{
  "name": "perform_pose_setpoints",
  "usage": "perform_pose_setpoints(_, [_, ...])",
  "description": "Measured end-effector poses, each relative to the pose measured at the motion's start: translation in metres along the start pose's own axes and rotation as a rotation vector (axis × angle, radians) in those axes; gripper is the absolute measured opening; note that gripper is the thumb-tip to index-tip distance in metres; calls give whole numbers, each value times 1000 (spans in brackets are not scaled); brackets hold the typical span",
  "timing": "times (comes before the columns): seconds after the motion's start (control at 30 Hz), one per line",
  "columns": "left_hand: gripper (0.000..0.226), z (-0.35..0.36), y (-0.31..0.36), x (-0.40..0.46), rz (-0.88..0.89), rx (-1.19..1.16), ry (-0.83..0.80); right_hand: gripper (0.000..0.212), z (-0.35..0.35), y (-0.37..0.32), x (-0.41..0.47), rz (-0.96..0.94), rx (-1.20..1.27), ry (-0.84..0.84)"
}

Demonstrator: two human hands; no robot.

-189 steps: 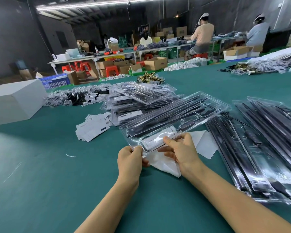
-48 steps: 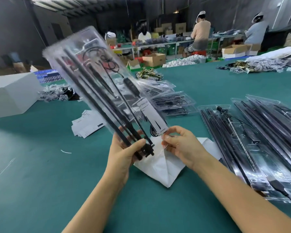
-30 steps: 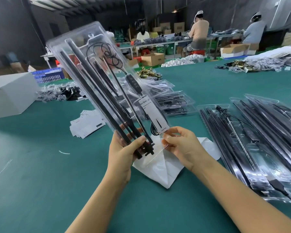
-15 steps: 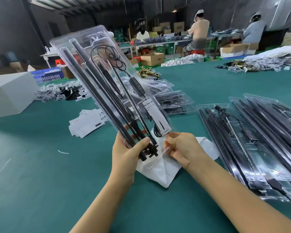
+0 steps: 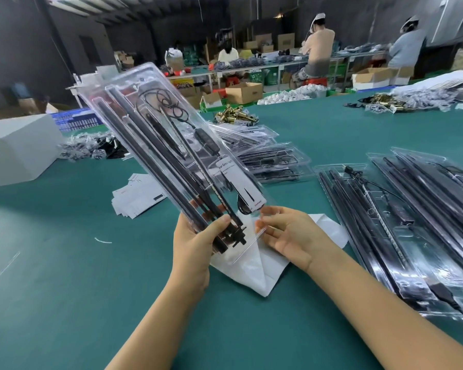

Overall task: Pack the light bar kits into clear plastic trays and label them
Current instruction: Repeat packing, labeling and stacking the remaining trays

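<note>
A clear plastic tray [image 5: 155, 134] holding black light bars, a coiled cable and a white label card [image 5: 241, 182] stands tilted up and to the left above the green table. My left hand [image 5: 195, 247] grips its lower end, thumb across the front over the bar ends. My right hand [image 5: 292, 236] is at the tray's lower right corner with the palm showing and the fingers loosely extended, fingertips touching the clear edge. Under both hands lies a folded white sheet [image 5: 254, 271].
Packed trays [image 5: 412, 222] lie in rows at the right, and a stack of trays [image 5: 273, 161] lies behind the held one. White cards [image 5: 137, 194], bagged parts [image 5: 91, 148] and a white box [image 5: 16, 148] are at the left. Brass parts [image 5: 235, 116] lie further back; people work at far benches.
The tray went from flat on the table to held upright in my left hand. In the last half second my right hand's fingers loosened from a pinch at the corner.
</note>
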State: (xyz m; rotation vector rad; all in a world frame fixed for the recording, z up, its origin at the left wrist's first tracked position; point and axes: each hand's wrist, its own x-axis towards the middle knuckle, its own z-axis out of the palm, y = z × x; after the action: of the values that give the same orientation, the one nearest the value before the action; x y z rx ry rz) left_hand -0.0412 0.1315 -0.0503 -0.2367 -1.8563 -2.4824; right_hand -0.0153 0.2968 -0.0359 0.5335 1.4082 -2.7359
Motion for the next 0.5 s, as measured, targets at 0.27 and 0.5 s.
perform_pose_setpoints(0.27, [32, -5, -5, 3, -25, -22, -13, 15, -3, -1, 3, 16, -21, -8])
perform_pose_setpoints(0.5, [42, -1, -1, 1, 40, 80, -61, 17, 0, 2, 4, -28, -101, 57])
